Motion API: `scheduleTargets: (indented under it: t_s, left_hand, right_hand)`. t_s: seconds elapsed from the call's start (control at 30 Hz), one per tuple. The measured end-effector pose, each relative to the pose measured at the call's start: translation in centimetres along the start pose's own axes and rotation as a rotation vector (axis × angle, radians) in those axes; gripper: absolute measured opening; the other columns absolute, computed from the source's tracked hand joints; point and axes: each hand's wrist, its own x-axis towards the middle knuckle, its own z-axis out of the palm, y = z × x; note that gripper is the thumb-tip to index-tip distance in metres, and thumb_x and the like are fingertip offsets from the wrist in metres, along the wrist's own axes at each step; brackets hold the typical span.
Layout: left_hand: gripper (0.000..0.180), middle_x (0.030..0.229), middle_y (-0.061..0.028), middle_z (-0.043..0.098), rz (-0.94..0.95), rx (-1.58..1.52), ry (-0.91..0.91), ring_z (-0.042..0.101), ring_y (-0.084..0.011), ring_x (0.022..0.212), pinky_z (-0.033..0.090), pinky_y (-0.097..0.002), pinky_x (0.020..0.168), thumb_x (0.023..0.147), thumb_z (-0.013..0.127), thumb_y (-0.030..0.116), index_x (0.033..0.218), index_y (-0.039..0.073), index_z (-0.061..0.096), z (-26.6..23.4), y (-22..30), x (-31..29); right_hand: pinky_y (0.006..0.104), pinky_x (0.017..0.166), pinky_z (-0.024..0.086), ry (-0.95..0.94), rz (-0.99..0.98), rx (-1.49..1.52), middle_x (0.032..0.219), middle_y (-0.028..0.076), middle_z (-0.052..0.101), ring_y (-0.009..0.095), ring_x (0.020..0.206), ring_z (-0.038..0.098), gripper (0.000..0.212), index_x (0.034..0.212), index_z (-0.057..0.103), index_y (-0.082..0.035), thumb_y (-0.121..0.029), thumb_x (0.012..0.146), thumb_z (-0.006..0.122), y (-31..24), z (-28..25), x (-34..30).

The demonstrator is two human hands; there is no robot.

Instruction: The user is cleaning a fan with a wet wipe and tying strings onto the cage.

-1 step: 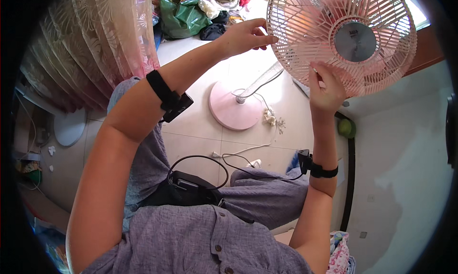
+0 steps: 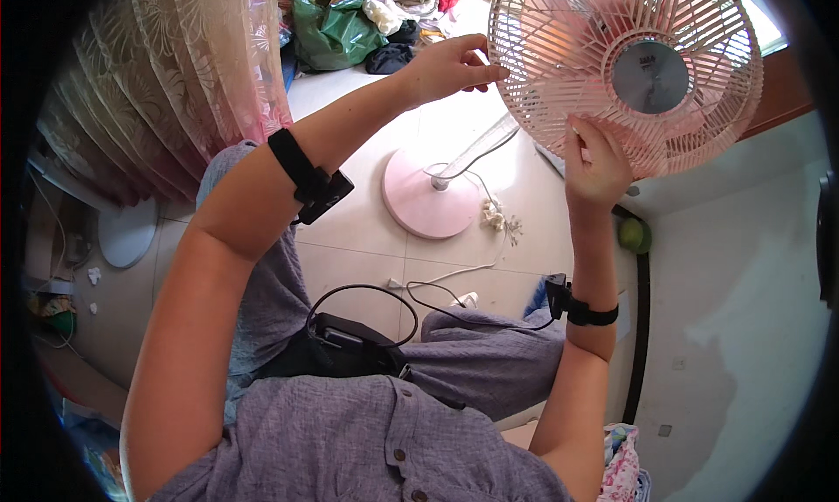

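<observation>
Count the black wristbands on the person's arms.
2. One band sits on the left forearm, raised toward the fan. The other band wraps the right wrist, below the right hand on the fan's grille. None seems hidden.

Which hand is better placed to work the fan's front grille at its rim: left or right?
Left, probably. The left hand already pinches the left rim of the pink fan grille, while the right hand lies flat against its lower bars, apparently only steadying it.
</observation>
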Motion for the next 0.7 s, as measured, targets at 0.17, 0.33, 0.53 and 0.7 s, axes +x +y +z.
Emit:
scheduleTargets:
  t_s: [0.17, 0.33, 0.53, 0.7]
  left_hand:
    - [0.038, 0.084, -0.0042, 0.065, -0.005, 0.013, 0.011, 0.061, -0.0093, 0.078, 0.049, -0.0244, 0.07, 0.085, 0.07, 0.037, 0.107, 0.007, 0.06, 0.1, 0.0, -0.1]
    - [0.039, 0.083, -0.0042, 0.065, 0.016, -0.016, -0.002, 0.061, -0.0091, 0.078, 0.049, -0.0248, 0.07, 0.085, 0.07, 0.037, 0.107, 0.006, 0.06, 0.1, -0.1, 0.2]
    - [0.04, 0.085, -0.0051, 0.066, 0.016, 0.013, 0.017, 0.061, -0.0095, 0.078, 0.049, -0.0246, 0.07, 0.085, 0.07, 0.037, 0.108, 0.006, 0.06, 0.2, -0.5, 0.3]
    - [0.041, 0.086, -0.0052, 0.066, 0.018, 0.005, 0.011, 0.061, -0.0098, 0.077, 0.049, -0.0247, 0.069, 0.085, 0.07, 0.037, 0.11, 0.006, 0.06, 0.0, -0.2, 0.0]
  right_hand:
    - [0.0304, 0.068, 0.054, -0.005, -0.31, -0.34, 0.087, 0.008, 0.069, 0.023, 0.076, 0.067, 0.013, 0.087, 0.072, -0.007, -0.004, 0.075, 0.072, 1.8, 0.6, -0.9]
    - [0.031, 0.067, 0.054, -0.031, -0.317, -0.329, 0.086, 0.007, 0.068, 0.023, 0.075, 0.067, 0.014, 0.087, 0.071, -0.006, -0.003, 0.074, 0.071, 1.1, 0.7, -0.6]
    - [0.0315, 0.064, 0.053, -0.104, -0.359, -0.289, 0.085, 0.007, 0.066, 0.023, 0.073, 0.065, 0.016, 0.087, 0.068, -0.005, -0.001, 0.072, 0.07, 0.6, 1.5, -0.8]
    - [0.0309, 0.062, 0.052, -0.078, -0.395, -0.273, 0.084, 0.006, 0.065, 0.022, 0.071, 0.063, 0.018, 0.087, 0.067, -0.004, 0.0, 0.07, 0.07, 0.9, 1.5, -1.0]
